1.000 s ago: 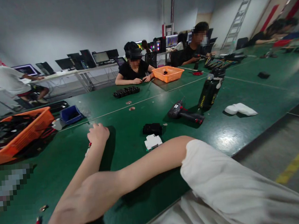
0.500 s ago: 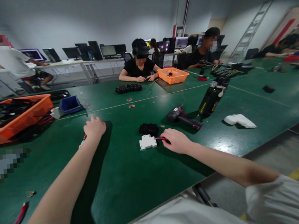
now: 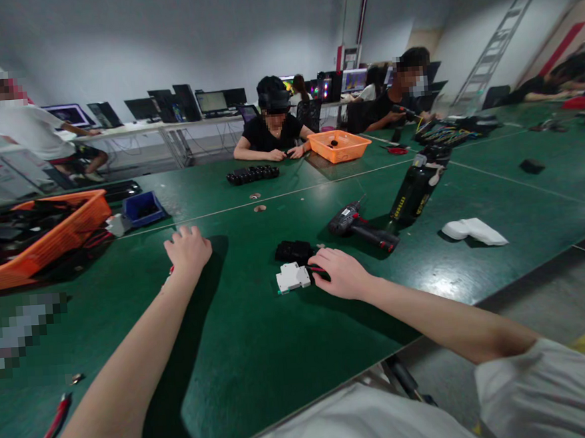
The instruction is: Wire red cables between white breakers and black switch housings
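Near the middle of the green table (image 3: 241, 349) lies a white module (image 3: 292, 277), flat, with a black block (image 3: 293, 251) just behind it. My right hand (image 3: 340, 273) is at the module's right side, fingers bent around a red and black cable that runs to it. Farther left, my left hand (image 3: 188, 247) rests low over the table with its fingers curled and spread. A bit of something red shows at its wrist; what lies beneath the palm is hidden.
A power drill (image 3: 360, 227) and a black bottle (image 3: 413, 190) stand or lie behind my right hand. Orange basket (image 3: 81, 237) and blue bin (image 3: 144, 208) are left. A red-handled tool (image 3: 50, 433) lies front left. A person (image 3: 275, 130) sits opposite.
My right hand's fingers have moved closer to the white module along the cable. The left hand has hardly moved. The whole view has shifted slightly.
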Demonstrator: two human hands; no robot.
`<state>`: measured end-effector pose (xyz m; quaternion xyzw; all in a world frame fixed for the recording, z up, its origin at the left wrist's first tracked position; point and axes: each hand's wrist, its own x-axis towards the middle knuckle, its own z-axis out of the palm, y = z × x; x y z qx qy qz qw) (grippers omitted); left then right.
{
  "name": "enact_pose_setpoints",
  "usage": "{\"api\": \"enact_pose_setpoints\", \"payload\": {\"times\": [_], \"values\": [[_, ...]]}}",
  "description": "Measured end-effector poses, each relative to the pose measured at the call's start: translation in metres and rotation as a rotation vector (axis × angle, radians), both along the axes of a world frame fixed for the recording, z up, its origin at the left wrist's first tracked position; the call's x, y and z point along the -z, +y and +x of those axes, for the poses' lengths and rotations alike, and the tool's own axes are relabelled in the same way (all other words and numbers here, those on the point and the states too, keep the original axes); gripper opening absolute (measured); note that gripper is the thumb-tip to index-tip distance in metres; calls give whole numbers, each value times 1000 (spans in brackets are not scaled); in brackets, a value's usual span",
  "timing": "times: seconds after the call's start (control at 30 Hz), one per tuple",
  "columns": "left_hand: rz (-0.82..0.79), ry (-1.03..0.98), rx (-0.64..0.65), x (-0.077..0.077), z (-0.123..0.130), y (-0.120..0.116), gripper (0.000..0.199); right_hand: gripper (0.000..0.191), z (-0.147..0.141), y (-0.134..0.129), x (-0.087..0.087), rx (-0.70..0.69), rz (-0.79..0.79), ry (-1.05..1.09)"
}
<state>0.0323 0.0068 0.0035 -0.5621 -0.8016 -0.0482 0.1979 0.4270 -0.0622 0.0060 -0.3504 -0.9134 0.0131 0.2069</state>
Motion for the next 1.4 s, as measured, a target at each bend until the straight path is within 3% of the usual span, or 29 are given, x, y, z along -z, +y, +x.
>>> {"api": "enact_pose_setpoints", "payload": {"times": [0.33,0.63,0.87,1.1,1.4], "values": [[-130,-101,-9,-6,-29,5,47,16,5,9,6,-8,-92,65],[-126,-167,-282,3,-52,7,44,13,4,9,4,-18,-147,85],[-105,-175,-329,7,-56,9,47,12,4,10,2,-29,-190,99],[-140,-220,-318,-2,-68,6,46,11,7,9,1,-30,-203,131],[-307,-351,-359,-19,-76,-2,41,12,9,9,1,-42,-226,149]]}}
